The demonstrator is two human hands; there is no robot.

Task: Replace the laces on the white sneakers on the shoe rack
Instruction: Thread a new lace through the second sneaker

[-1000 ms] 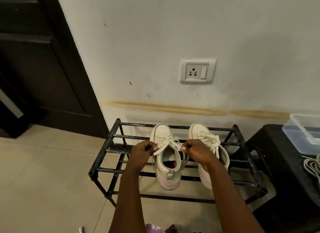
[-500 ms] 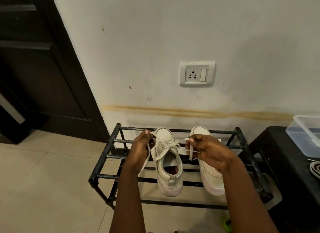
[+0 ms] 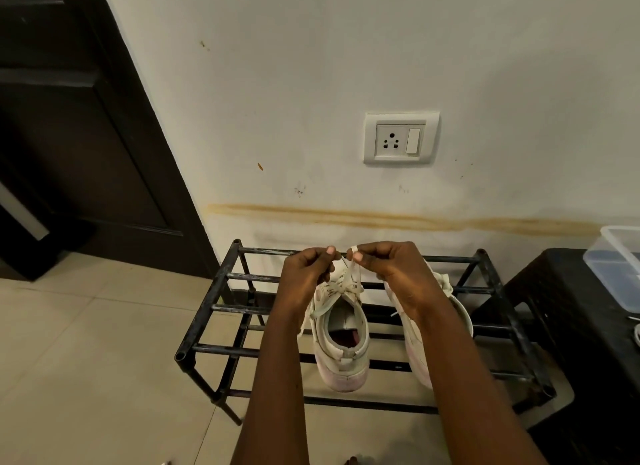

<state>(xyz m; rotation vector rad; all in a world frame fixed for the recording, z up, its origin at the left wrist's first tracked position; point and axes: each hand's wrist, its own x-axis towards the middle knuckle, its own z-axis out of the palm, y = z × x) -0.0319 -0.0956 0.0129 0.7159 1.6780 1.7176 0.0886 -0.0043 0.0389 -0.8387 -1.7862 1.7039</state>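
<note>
Two white sneakers stand on the top bars of a black metal shoe rack [image 3: 221,291], toes toward the wall. The left sneaker [image 3: 341,343] is fully visible with its opening facing me. My right forearm covers most of the right sneaker [image 3: 457,309]. Above the left sneaker's toe, my left hand [image 3: 306,277] and my right hand [image 3: 391,274] are raised close together. Each pinches an end of that shoe's white lace [image 3: 346,286], which runs taut up from the eyelets to my fingertips. A loose lace end hangs by my left wrist.
The rack stands against a pale wall with a socket plate [image 3: 401,137]. A dark door [image 3: 83,146] is at the left. To the right a black stool [image 3: 568,326] carries a clear plastic box [image 3: 613,267]. Tiled floor lies left of the rack.
My hands have risen and come together above the left sneaker's toe, drawing both lace ends upward. Earlier they were apart on either side of the shoe.
</note>
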